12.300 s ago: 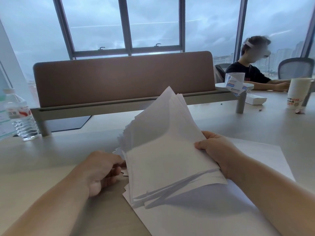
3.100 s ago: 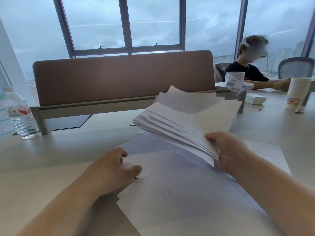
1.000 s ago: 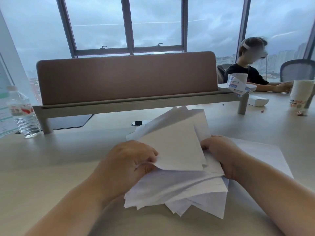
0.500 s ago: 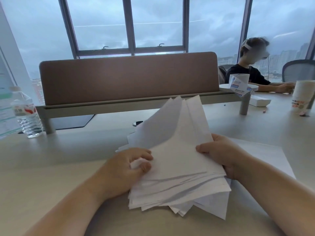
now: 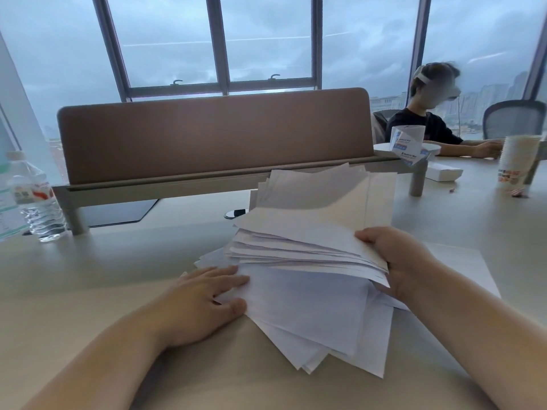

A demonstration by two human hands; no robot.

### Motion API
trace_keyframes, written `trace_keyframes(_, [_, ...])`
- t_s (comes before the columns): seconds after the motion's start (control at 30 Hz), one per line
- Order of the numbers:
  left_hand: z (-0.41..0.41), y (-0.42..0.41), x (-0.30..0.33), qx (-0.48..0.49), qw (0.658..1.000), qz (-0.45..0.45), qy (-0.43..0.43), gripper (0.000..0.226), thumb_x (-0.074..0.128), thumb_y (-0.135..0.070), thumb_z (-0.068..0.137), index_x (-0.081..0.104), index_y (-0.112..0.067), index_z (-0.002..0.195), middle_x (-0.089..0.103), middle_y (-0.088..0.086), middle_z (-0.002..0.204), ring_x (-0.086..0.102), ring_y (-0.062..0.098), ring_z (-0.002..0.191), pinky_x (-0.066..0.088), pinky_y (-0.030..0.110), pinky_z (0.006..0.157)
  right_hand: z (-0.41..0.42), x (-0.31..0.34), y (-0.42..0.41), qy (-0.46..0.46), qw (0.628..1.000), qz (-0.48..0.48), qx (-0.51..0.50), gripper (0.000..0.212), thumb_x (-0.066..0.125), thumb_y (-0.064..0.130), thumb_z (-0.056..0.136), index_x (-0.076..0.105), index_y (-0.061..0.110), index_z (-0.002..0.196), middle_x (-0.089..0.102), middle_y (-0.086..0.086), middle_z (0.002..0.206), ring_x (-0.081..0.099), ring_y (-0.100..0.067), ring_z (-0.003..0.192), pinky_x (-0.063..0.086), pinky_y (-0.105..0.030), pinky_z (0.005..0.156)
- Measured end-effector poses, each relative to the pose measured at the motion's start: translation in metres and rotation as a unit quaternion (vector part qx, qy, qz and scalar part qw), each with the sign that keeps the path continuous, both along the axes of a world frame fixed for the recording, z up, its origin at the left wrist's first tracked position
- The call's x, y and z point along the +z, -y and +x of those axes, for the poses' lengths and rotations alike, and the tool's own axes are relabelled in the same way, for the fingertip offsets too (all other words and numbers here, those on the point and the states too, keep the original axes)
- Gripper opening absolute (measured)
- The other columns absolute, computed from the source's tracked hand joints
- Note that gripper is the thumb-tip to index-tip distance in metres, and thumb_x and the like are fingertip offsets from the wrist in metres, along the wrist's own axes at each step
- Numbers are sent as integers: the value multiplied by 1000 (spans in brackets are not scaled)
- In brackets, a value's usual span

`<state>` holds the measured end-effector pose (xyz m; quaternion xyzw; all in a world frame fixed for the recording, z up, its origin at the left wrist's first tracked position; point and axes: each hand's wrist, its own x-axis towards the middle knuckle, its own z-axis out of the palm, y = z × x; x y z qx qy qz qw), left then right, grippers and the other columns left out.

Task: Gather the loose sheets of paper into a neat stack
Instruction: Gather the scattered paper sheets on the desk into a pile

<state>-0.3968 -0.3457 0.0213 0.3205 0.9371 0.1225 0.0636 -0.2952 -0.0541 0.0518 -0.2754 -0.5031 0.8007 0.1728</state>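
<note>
The right hand (image 5: 396,261) grips a thick, uneven stack (image 5: 307,232) at its near right corner, thumb on top, fingers curled underneath, and holds it tilted up off the table (image 5: 88,276), far edges fanned and ragged. Below it lie more sheets (image 5: 319,315), splayed at odd angles on the table, corners jutting toward the camera. The left hand (image 5: 204,300) lies flat on the table, fingers straight and close together, fingertips touching the left edge of those lower sheets, thumb against them too. A single sheet (image 5: 461,264) lies flat behind the right forearm. A water bottle (image 5: 35,199) stands far left, a brown divider (image 5: 213,134) runs across the back, and paper cups (image 5: 515,164) stand far right.
</note>
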Motion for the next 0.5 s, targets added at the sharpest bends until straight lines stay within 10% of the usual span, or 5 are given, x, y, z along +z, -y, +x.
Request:
trace_keyframes(0.13, [-7,7,7,40,995,86,41,16,57,-55,99,66,-53,112,42,-35,152,42,-4,139,29,26,117,1,0,0,-6,1000,-4,-11,33,52,0,100,56,-7,132,67,-20,83,67,-24,40,50,-28,33])
trace_keyframes(0.3, [-22,20,6,125,984,126,5,29,72,-51,89,74,-24,80,68,-25,129,63,5,115,44,29,102,2,1,-1,-17,1000,-7,-19,33,53,-1,99,56,-8,131,66,-19,74,66,-23,38,50,-28,32])
trace_keyframes(0.5, [-26,32,7,263,964,-11,-38,118,50,-105,39,53,-37,136,54,3,140,52,31,131,45,43,107,0,-1,-4,-14,1000,-9,-23,35,55,-2,98,56,-6,133,68,-18,62,65,-23,37,50,-30,32])
